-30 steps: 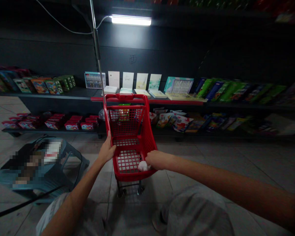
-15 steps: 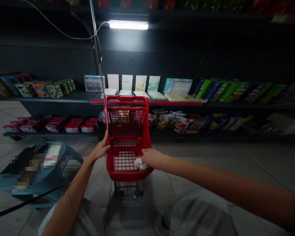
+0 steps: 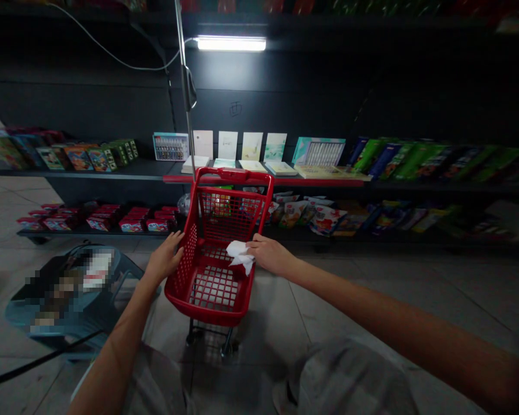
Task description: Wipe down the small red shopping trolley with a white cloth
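A small red shopping cart with lattice walls stands in front of me, its handle toward the shelf. My left hand rests against the outside of the cart's left wall, fingers stretched out and apart. On the opposite side, my right hand is closed on a crumpled white tissue at the right wall's rim. The tissue hangs over the inner face of that wall. A metal pole rises beside the cart's handle on the left.
A blue-grey plastic stool with blurred items on it stands at my left. Behind the cart, a dark shelf carries boxes, white notebooks, marker sets and snack bags. A lit tube lamp hangs above.
The cart has turned, its near end swinging left. My right hand has moved up along the right rim with the tissue. My left hand has shifted slightly left, its fingers opening outward.
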A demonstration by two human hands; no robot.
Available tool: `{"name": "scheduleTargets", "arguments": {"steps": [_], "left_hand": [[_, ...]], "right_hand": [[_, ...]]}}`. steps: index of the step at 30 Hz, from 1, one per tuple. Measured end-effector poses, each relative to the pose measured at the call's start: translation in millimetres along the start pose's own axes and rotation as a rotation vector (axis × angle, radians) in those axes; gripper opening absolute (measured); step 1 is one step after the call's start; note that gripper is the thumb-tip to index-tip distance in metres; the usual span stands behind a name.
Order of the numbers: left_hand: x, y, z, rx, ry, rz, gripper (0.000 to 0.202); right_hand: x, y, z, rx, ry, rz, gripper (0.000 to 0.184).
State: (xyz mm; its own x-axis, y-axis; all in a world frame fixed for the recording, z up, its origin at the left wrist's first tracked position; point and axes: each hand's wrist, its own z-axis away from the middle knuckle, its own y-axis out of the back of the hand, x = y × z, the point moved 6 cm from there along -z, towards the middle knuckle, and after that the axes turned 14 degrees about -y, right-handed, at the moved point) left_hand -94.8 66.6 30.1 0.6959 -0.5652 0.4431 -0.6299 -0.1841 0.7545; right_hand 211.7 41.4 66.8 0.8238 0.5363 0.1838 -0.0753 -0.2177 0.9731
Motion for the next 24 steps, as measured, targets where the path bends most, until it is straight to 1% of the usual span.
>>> {"name": "scheduleTargets", "arguments": {"steps": [2,3,4,5,6,7,8,9,11,13,15,17,19,20,22,24], "left_hand": [[39,4.8,15,0.075,-0.068,-0.104,0.041],[60,1.9,25,0.094,-0.107,-0.124,0.037],[80,-5.2,35,0.077,-0.141,-0.133,0.035],[98,-16.6,44,0.013,-0.177,-0.14,0.034],[113,-30.7,53,-0.086,-0.214,-0.163,0.036],[124,-43.9,61,-0.174,-0.248,-0.205,0.042],[129,-54.1,67,-0.23,-0.256,-0.249,0.047],[132,-61.4,70,-0.255,-0.266,-0.279,0.05],[132,-68.1,72,-0.241,-0.292,-0.315,0.051],[127,-68.7,69,-0.197,-0.319,-0.322,0.05],[121,-67.6,63,-0.164,-0.323,-0.325,0.049],[114,-66.9,57,-0.139,-0.319,-0.322,0.049],[108,-66.9,50,-0.123,-0.324,-0.31,0.05],[106,-67.1,47,-0.121,-0.331,-0.303,0.05],[101,-67.6,42,-0.131,-0.352,-0.286,0.049],[98,-67.7,37,-0.148,-0.384,-0.268,0.047]], "right_hand": [[-7,-4,1,0.032,0.004,0.034,0.022],[-8,-7,2,0.055,0.001,0.05,0.02],[-8,-10,2,0.08,-0.007,0.057,0.019],[-7,-12,3,0.104,-0.018,0.053,0.018],[-5,-15,5,0.125,-0.031,0.037,0.018],[-3,-16,6,0.141,-0.039,0.013,0.018],[-1,-18,8,0.15,-0.039,-0.013,0.018],[0,-18,10,0.155,-0.031,-0.039,0.017],[-1,-16,15,0.159,-0.012,-0.096,0.016],[-7,-11,22,0.168,-0.028,-0.191,0.014],[-21,-7,33,0.176,-0.039,-0.321,0.012],[-43,-7,49,0.17,0.03,-0.442,0.015],[-65,-10,66,0.17,0.164,-0.525,0.023],[-72,-12,74,0.183,0.212,-0.553,0.026],[-76,-17,85,0.239,0.252,-0.582,0.028],[-70,-22,89,0.294,0.256,-0.569,0.024]]}}
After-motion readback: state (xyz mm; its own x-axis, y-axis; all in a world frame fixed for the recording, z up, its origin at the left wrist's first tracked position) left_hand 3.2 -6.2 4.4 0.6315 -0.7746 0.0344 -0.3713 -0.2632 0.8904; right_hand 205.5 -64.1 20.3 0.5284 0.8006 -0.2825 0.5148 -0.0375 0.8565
